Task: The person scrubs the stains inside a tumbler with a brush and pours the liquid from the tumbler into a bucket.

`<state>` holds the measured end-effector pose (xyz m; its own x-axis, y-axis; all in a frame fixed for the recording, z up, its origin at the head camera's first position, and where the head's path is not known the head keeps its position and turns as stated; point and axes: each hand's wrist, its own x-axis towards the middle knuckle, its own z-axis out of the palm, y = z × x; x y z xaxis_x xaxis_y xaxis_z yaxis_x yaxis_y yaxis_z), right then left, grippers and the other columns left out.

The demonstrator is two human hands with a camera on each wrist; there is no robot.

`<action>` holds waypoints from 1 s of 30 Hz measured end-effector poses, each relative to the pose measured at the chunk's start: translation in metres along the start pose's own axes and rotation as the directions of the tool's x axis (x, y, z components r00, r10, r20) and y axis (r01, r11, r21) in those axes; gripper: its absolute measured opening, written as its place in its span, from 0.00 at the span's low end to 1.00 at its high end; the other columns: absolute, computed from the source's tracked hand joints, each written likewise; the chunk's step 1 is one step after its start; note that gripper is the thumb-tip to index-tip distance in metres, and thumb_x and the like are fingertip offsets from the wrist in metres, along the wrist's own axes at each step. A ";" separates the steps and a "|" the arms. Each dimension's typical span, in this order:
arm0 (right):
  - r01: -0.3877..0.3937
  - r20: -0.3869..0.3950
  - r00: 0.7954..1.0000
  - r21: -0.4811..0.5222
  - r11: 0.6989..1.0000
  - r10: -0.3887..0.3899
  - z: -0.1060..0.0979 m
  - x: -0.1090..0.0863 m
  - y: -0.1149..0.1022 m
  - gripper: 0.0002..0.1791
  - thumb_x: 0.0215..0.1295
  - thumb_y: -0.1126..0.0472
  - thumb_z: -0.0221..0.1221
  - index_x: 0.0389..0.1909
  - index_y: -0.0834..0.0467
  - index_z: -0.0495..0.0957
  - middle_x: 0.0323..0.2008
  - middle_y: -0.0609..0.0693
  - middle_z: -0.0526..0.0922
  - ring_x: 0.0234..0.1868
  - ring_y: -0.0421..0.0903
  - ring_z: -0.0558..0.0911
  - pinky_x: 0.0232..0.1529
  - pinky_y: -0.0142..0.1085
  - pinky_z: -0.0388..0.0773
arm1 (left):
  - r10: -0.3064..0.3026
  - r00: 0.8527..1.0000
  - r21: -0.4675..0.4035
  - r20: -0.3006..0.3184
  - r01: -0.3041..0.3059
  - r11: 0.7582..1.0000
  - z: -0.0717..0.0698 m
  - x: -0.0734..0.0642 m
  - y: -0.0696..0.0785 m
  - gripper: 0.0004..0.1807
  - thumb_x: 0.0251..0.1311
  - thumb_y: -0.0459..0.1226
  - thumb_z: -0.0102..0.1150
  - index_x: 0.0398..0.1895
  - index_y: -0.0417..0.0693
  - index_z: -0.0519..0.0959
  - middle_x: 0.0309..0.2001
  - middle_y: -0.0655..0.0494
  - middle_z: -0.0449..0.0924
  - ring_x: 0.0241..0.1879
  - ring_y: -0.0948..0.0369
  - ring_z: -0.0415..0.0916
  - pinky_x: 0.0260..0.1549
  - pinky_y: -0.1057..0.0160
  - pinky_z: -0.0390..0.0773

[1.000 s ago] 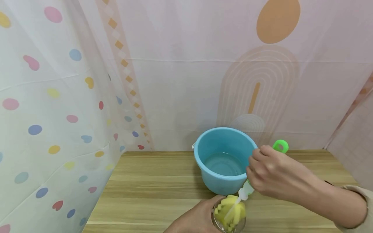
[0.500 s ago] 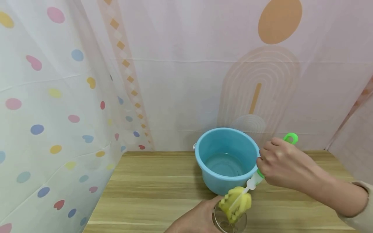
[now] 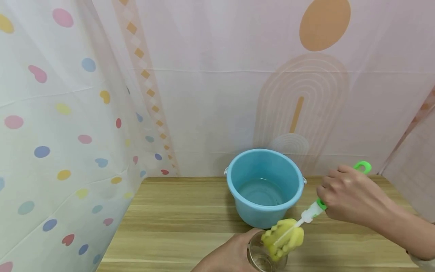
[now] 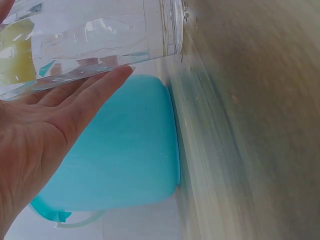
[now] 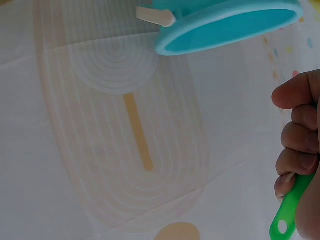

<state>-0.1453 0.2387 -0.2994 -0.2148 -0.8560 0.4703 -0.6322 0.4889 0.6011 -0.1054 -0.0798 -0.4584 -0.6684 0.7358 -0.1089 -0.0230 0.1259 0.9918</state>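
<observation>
My left hand [image 3: 224, 255] holds a clear drinking glass [image 3: 255, 251] at the table's near edge, thumb and fingers round its side. In the left wrist view the glass [image 4: 110, 37] stands with its base on the table, the fingers [image 4: 90, 97] along its wall. A cup brush with a yellow sponge head [image 3: 283, 240] slants across the glass's mouth, most of the sponge at or above the rim. High on the brush's green and white handle, my right hand [image 3: 351, 192] grips in a fist. The right wrist view shows the curled fingers [image 5: 297, 135] and the green handle end [image 5: 287, 215].
Just behind the glass stands a light blue bucket [image 3: 263, 215] with shallow clear water in it. Its handle mounts stick out at both sides. The wood-grain table [image 3: 170, 223] ends against a patterned curtain [image 3: 210, 113] at the back, and a dotted curtain [image 3: 68, 151] hangs at the left.
My right hand has moved to the right with the cup brush, drawing its sponge from inside the glass to the mouth's right side. The left hand and glass have stayed in place.
</observation>
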 end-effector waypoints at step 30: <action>-0.084 0.000 0.996 0.049 0.995 0.084 0.005 -0.040 0.001 0.11 0.51 0.66 0.32 0.14 0.50 0.51 0.16 0.40 0.47 0.19 0.38 0.48 0.20 0.32 0.49 | -0.008 1.000 0.026 -0.005 0.008 1.000 -0.002 0.000 -0.001 0.39 0.54 0.42 0.81 0.69 0.73 0.73 0.59 0.67 0.82 0.58 0.60 0.81 0.55 0.63 0.79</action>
<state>-0.1410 0.2723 -0.3208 -0.2676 -0.8117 0.5191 -0.6477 0.5504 0.5268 -0.1072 -0.0809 -0.4592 -0.6721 0.7313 -0.1160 -0.0088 0.1488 0.9888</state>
